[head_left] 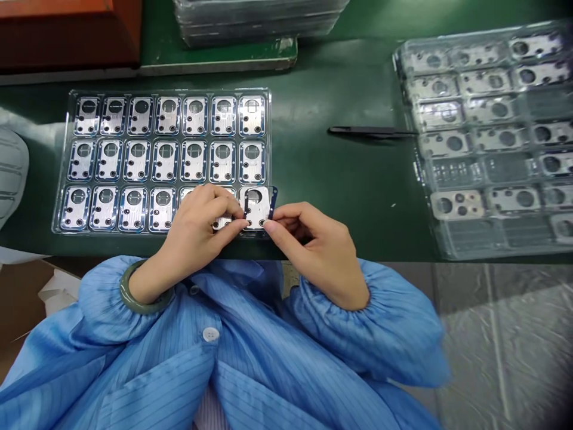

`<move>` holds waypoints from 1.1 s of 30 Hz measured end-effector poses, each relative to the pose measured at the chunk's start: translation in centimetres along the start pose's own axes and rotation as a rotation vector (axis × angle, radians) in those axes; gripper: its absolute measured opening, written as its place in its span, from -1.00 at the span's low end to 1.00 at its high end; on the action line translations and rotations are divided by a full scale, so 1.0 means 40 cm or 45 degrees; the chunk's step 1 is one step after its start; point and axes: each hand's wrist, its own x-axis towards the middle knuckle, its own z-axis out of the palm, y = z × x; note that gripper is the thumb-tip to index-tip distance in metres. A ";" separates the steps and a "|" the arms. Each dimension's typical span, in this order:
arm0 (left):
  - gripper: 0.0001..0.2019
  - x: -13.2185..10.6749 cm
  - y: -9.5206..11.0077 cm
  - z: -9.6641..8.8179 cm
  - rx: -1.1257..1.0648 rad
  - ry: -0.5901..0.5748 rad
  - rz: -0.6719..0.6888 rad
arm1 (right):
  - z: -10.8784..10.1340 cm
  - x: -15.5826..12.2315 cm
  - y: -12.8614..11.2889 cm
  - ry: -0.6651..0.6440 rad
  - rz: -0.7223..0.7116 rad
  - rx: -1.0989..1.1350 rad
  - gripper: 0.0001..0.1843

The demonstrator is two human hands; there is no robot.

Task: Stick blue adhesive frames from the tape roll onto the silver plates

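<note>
Between my two hands is a thin dark blue frame (pixel 274 202), tilted over a silver metal plate (pixel 258 206) in the near right pocket of a clear plastic tray (pixel 170 91). My left hand (pixel 201 224) pinches the frame's left side with thumb and forefinger. On the opposite side, my right hand (pixel 316 245) grips it the same way, its other fingers curled under. Rows of similar silver plates (pixel 137 160), each with a large round hole and blue edging, fill the tray's other pockets. My left hand covers part of the near row.
Black tweezers (pixel 371 131) lie to the right of the tray. Further right, stacked clear trays (pixel 486 167) hold metal plates in some pockets. Behind are a pile of clear trays (pixel 259 21), a green board (pixel 219 60) and an orange box (pixel 69 36).
</note>
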 end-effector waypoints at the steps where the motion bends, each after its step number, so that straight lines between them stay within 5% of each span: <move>1: -0.97 0.000 0.000 -0.001 -0.046 0.016 0.014 | 0.003 -0.003 -0.002 0.022 -0.001 0.043 -0.95; 6: -0.99 -0.008 -0.001 -0.005 -0.196 0.146 0.079 | 0.022 -0.012 -0.013 0.137 -0.040 0.164 -0.93; 13: -0.72 -0.032 -0.011 0.008 -0.492 0.339 0.062 | 0.057 -0.009 -0.007 0.332 -0.230 0.252 -0.93; 16: -0.60 -0.034 -0.010 0.008 -0.652 0.337 -0.027 | 0.066 -0.003 -0.011 0.369 -0.268 0.236 -0.93; 33: -0.80 -0.033 -0.016 0.003 -0.780 0.299 -0.084 | 0.101 0.013 -0.023 0.325 -0.360 0.135 -0.90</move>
